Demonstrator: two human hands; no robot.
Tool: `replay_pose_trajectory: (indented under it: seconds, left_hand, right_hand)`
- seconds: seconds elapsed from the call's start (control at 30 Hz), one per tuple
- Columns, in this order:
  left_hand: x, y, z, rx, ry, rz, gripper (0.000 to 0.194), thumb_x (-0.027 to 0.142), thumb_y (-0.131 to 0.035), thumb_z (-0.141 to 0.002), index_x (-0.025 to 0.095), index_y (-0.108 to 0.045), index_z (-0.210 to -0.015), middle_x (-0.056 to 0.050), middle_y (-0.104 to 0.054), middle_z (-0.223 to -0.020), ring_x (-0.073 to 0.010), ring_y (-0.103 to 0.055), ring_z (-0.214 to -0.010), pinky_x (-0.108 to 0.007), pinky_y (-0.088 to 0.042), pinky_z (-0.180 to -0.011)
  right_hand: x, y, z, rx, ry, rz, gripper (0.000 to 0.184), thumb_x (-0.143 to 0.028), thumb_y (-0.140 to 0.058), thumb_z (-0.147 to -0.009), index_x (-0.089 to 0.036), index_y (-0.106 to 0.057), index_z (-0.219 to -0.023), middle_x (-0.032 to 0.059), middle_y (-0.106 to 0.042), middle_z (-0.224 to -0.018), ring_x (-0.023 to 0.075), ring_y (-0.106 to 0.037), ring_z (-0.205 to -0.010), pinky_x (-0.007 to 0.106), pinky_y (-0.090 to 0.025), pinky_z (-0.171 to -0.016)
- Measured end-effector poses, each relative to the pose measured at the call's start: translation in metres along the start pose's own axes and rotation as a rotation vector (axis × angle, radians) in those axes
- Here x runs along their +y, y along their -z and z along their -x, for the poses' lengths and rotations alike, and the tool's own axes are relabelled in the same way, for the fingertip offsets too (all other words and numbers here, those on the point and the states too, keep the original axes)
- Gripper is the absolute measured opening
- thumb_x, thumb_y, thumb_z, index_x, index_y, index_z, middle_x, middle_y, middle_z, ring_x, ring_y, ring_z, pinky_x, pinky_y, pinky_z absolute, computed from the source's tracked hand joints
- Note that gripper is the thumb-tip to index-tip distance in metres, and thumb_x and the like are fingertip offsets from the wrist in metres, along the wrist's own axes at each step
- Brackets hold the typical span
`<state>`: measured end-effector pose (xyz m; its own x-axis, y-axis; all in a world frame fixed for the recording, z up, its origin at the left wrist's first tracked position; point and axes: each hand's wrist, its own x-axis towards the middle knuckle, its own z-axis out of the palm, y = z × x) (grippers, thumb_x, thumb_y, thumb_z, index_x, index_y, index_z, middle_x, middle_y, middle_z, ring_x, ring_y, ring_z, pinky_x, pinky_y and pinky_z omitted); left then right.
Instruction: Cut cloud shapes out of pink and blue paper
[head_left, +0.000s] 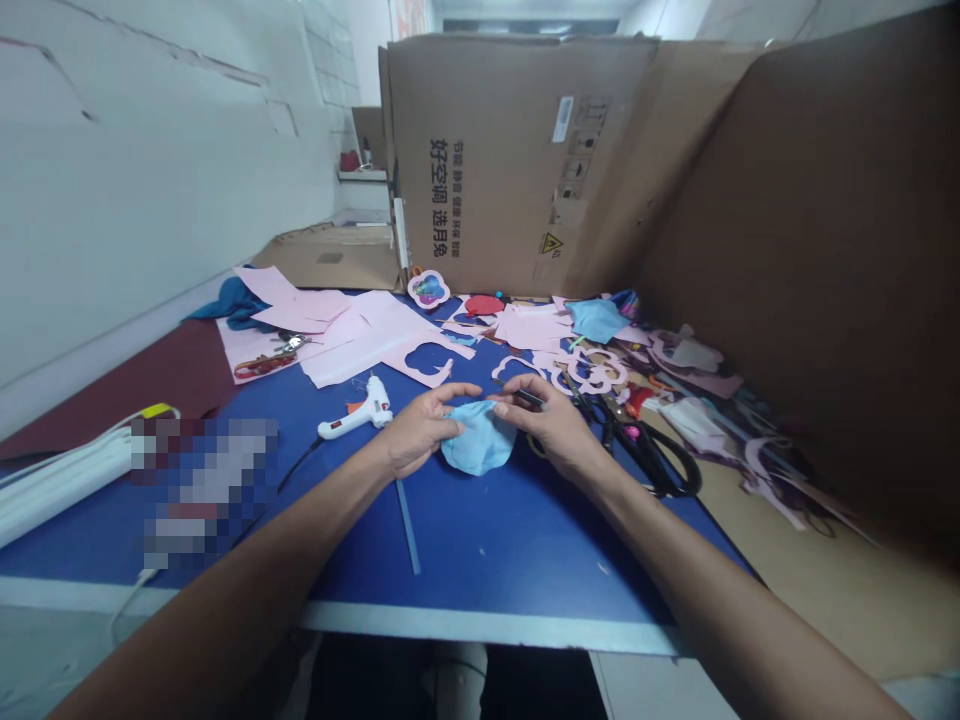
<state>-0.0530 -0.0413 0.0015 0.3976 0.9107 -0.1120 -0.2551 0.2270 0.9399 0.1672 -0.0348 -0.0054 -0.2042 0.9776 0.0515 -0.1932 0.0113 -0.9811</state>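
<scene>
A rounded piece of light blue cloth point(480, 445) hangs just above the blue table, between my two hands. My left hand point(420, 432) pinches its left side between thumb and fingers. My right hand point(551, 420) is closed around a thin dark tool point(525, 396), whose exact kind is not clear, and its thumb and fingertip meet at the cloth's upper right edge. A white glue gun point(361, 412) lies left of my left hand. Below that hand lies a narrow blue-grey strip point(407, 525). Black-handled scissors point(652, 455) rest to the right of my right hand.
Pink sheets and offcuts point(367, 335) spread across the table's back. A flower-shaped piece point(429, 288) leans near the large cardboard box point(517, 170). Another blue cloth point(598, 318) lies back right, near a heap of scraps point(705, 430). A white power strip point(75, 480) is at left.
</scene>
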Motion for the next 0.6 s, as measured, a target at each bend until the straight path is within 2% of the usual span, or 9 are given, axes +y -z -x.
replay_pose_trajectory:
  seconds: [0.2,0.33,0.43,0.5,0.6]
  left_hand:
    - [-0.001,0.002,-0.004,0.022,0.06,0.005,0.058,0.007,-0.086,-0.07,0.018,-0.073,-0.126,-0.007,-0.079,-0.094,-0.0159,-0.072,-0.073,-0.025,-0.055,-0.068]
    - [-0.003,0.002,-0.007,0.022,0.112,0.121,0.043,0.012,-0.089,-0.076,0.014,-0.077,-0.117,-0.012,-0.082,-0.106,-0.0201,-0.077,-0.086,-0.03,-0.062,-0.081]
    - [-0.006,-0.002,-0.009,-0.033,0.139,0.182,0.035,0.015,-0.091,-0.078,0.011,-0.081,-0.111,-0.014,-0.082,-0.102,-0.0199,-0.076,-0.083,-0.029,-0.061,-0.081]
    - [-0.008,-0.005,-0.01,-0.042,0.119,0.221,0.031,0.014,-0.091,-0.076,0.011,-0.082,-0.106,-0.013,-0.082,-0.097,-0.019,-0.075,-0.081,-0.028,-0.06,-0.081]
    - [-0.009,-0.009,-0.01,-0.021,0.023,0.226,0.025,0.014,-0.092,-0.074,0.012,-0.083,-0.097,-0.009,-0.08,-0.087,-0.0168,-0.071,-0.072,-0.027,-0.059,-0.073]
  right_hand:
    - [0.008,-0.003,-0.007,0.031,0.042,0.021,0.05,-0.037,-0.1,-0.058,-0.023,-0.066,-0.09,-0.0059,-0.066,-0.075,0.0138,-0.059,-0.069,0.027,-0.046,-0.067]
    - [0.009,-0.003,-0.011,0.081,0.088,0.001,0.048,-0.038,-0.097,-0.061,-0.023,-0.064,-0.092,-0.0051,-0.066,-0.078,0.0136,-0.058,-0.071,0.026,-0.046,-0.069]
    - [0.006,-0.003,-0.009,0.113,0.12,-0.01,0.046,-0.04,-0.095,-0.064,-0.024,-0.063,-0.093,-0.005,-0.064,-0.08,0.0136,-0.058,-0.073,0.026,-0.047,-0.071]
    - [0.005,-0.004,-0.008,0.126,0.133,-0.005,0.047,-0.043,-0.094,-0.066,-0.024,-0.062,-0.094,-0.0049,-0.063,-0.081,0.0136,-0.057,-0.072,0.026,-0.047,-0.07]
    - [0.005,-0.004,-0.006,0.142,0.165,0.187,0.045,-0.053,-0.085,-0.076,-0.025,-0.058,-0.1,-0.0037,-0.063,-0.083,0.0144,-0.058,-0.071,0.027,-0.049,-0.067]
